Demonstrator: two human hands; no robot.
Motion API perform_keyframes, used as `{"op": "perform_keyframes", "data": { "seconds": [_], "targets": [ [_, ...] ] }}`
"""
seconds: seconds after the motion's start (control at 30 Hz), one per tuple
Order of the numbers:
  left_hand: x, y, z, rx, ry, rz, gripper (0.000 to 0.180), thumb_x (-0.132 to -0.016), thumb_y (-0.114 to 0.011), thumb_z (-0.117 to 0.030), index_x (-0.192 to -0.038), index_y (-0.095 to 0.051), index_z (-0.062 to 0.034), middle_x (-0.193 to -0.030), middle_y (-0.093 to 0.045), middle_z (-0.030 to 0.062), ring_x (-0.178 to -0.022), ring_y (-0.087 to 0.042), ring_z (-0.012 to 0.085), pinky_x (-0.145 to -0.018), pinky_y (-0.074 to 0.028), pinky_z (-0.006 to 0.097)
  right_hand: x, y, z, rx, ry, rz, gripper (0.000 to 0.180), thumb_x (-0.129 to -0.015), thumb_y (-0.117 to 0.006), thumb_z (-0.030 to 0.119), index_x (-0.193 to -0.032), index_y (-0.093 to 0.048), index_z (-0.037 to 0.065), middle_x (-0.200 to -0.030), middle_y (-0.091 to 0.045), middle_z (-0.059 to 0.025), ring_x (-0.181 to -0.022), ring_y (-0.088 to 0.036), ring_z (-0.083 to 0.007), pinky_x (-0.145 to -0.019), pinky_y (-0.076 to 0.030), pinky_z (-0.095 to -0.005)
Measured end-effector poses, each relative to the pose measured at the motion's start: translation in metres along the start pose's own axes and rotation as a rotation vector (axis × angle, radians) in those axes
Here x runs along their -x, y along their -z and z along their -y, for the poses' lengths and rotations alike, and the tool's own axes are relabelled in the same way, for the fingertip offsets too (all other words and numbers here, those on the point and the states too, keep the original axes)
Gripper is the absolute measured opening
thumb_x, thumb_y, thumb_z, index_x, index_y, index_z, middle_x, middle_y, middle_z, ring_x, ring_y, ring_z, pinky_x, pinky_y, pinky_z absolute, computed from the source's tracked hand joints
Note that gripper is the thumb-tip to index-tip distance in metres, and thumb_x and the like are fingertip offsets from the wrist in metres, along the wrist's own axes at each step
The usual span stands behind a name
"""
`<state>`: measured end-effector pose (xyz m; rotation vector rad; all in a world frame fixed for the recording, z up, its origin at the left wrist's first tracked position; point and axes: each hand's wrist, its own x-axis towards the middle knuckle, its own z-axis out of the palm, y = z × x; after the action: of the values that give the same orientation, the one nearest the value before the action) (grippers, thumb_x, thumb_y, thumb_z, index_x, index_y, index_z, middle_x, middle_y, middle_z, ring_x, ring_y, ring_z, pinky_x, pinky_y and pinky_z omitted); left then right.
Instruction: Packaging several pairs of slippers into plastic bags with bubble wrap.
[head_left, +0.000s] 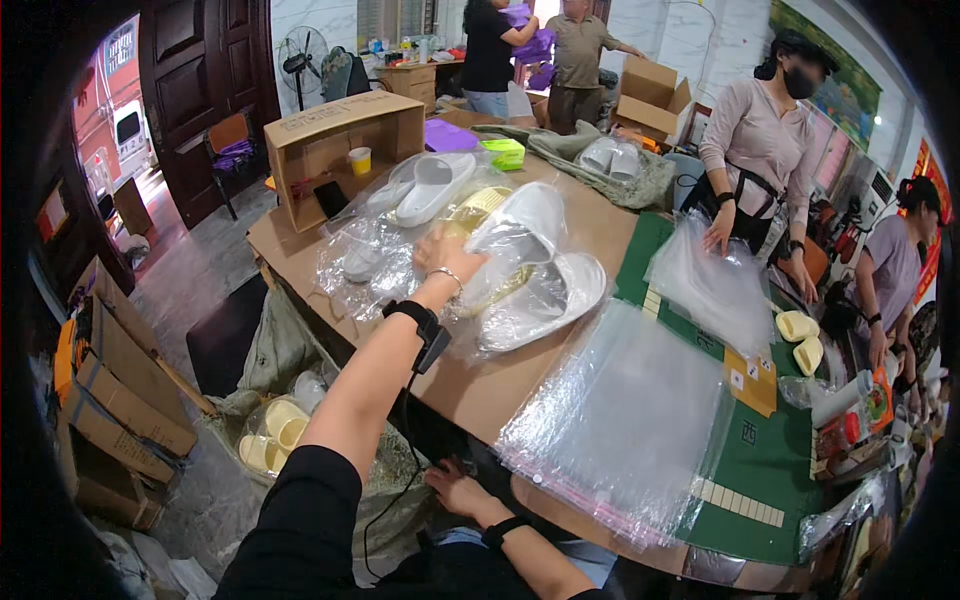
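One lowered hand: the right hand (458, 490) is just in front of the desk's near edge, fingers loosely apart and slightly bent, with nothing seen in them.
Sack: a grey-green woven sack (285, 345) stands beside the desk; bagged pale yellow slippers (285, 425) lie in its mouth.
Clear bags: a flat stack of transparent bags (620, 400) lies at the desk's near side, partly over a green mat (785, 450).
Left wrist: a black device (425, 335) is strapped on it, trailing a cable.
Reaching hand: the left hand (447, 255) touches the plastic around the slippers; whether its fingers pinch it, I cannot tell.
Slippers: two bagged white slippers (515, 225) lie on the brown desk (450, 400), just right of the left hand, next to yellow slippers (478, 205) in plastic.
Cardboard box: it (345, 125) stands on its side beyond, a yellow cup (360, 160) inside.
Co-worker: a masked person (760, 150) across the desk has a hand on more clear bags (700, 265).
Background: two people stand beyond the desk; a fan (300, 60) is near the door.
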<state>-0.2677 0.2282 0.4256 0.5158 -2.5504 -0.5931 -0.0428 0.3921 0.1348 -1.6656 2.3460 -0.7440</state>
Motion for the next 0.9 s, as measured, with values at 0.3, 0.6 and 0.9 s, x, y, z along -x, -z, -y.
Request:
{"op": "perform_keyframes", "data": {
  "seconds": [0.3,0.6,0.9],
  "targets": [
    [-0.034,-0.027,0.046,-0.053,0.173,0.136,0.077,-0.062,-0.064,-0.062,-0.110,-0.064,-0.0028,-0.121,-0.055,0.0217,-0.120,-0.046,0.0336,-0.100,-0.035,0.040,-0.008,0.000,-0.001,0.005,0.036,0.049,0.043,-0.073,-0.057,0.010,-0.116,-0.052,0.004,-0.124,-0.051,-0.0128,-0.114,-0.046,-0.0407,-0.103,-0.033,-0.0481],
    [-0.065,-0.044,0.062,0.277,0.063,0.255,0.041,-0.060,-0.081,-0.034,-0.074,-0.067,0.0029,-0.070,-0.066,0.0106,-0.064,-0.062,0.0183,-0.059,-0.048,0.036,-0.010,-0.026,-0.011,-0.145,0.026,0.061,0.047,-0.074,-0.051,0.008,-0.120,-0.050,0.003,-0.125,-0.050,-0.0159,-0.118,-0.043,-0.0404,-0.105,-0.031,-0.0458],
    [-0.086,-0.059,0.046,0.803,-0.043,0.219,0.026,-0.066,-0.078,-0.023,-0.077,-0.066,-0.0023,-0.069,-0.060,0.0014,-0.057,-0.055,0.0148,-0.054,-0.044,0.030,-0.020,0.022,0.015,-0.112,-0.050,0.240,0.040,-0.074,-0.052,0.007,-0.113,-0.049,0.002,-0.132,-0.037,-0.0168,-0.127,-0.029,-0.0404,-0.109,-0.020,-0.0506]
  ]
}}
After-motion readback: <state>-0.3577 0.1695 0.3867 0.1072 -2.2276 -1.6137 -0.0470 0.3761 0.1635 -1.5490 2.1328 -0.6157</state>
